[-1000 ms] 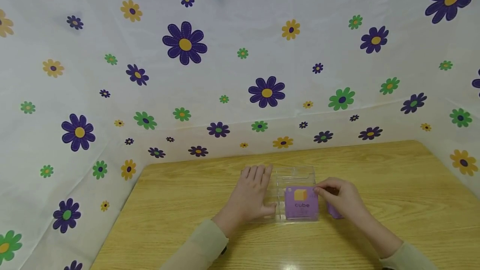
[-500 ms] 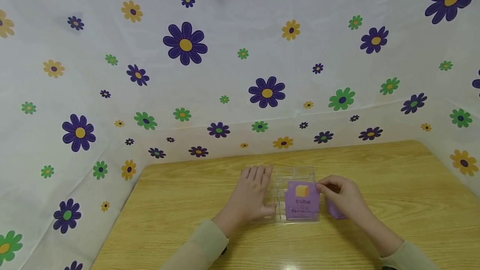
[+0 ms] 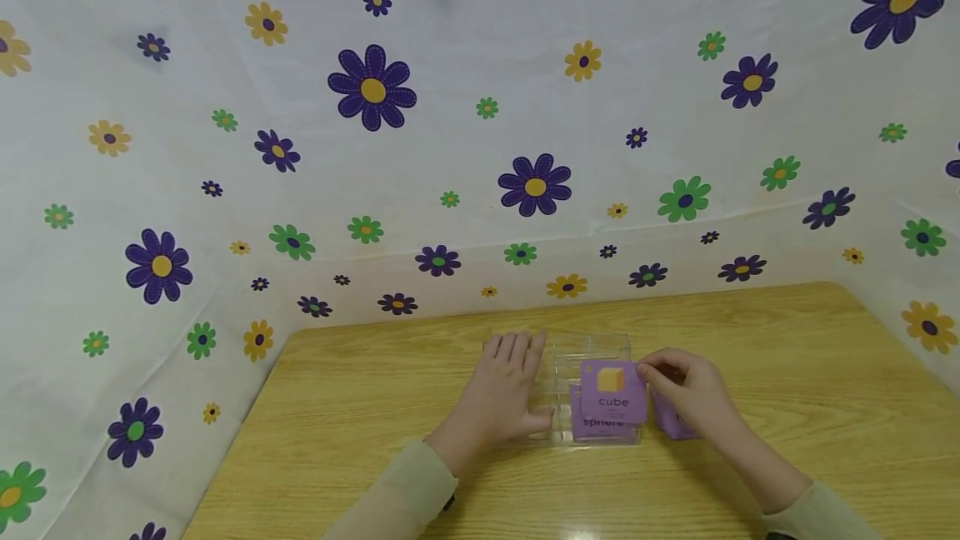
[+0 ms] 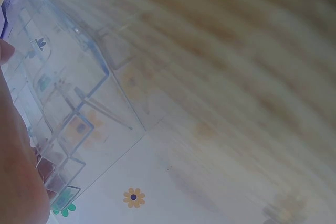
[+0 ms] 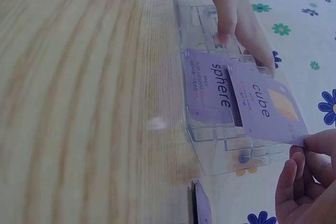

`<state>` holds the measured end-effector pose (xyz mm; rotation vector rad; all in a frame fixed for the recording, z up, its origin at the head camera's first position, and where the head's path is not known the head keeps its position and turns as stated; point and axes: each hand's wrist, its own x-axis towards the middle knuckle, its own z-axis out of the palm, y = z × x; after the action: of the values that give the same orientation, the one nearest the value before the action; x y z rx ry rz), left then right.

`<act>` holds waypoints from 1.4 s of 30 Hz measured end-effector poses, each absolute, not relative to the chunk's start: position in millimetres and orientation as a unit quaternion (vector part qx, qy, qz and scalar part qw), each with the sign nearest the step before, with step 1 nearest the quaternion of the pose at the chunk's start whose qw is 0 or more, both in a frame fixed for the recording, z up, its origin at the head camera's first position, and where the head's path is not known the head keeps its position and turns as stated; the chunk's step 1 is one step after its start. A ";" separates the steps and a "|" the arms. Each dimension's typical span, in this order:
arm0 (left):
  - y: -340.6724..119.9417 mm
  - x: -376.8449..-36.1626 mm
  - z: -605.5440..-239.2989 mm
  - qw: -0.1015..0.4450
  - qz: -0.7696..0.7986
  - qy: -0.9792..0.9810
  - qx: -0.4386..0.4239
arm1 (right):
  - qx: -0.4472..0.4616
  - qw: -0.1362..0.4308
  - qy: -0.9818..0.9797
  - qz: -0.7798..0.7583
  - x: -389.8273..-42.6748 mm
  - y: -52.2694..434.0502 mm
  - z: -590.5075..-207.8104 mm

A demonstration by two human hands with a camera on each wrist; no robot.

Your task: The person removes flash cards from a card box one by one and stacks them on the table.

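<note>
There, my nearer right hand (image 3: 687, 386) pinched the cube card (image 3: 613, 390), which stretched leftward, overlapping the sphere card (image 5: 207, 87); left hand (image 3: 504, 397) straight-fingered.

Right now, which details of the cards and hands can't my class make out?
Sphere card, most of upper part: head and right wrist views, covered by cube card.
Cube card's small print: head view, too small.
Left hand, partly: left wrist view, left edge cuts it.

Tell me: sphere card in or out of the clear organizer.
In: the sphere card sits within the clear organizer, behind its near wall, partly covered by the cube card.
</note>
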<state>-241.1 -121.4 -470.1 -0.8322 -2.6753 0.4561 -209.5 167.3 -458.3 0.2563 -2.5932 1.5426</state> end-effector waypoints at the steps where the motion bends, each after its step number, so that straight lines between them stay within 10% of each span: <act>1: -121.3 -241.0 -470.2 0.151 0.159 -0.932 -0.290 | 0.084 0.057 -0.855 0.509 -209.5 167.6 -458.3; 42: -121.3 -240.7 -471.0 0.159 0.162 -0.930 -0.290 | 0.055 0.079 -0.858 0.505 -213.7 187.9 -464.5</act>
<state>-240.7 -121.3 -471.0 -0.8295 -2.6586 0.4628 -213.7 187.9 -464.5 0.1650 -2.5668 1.5105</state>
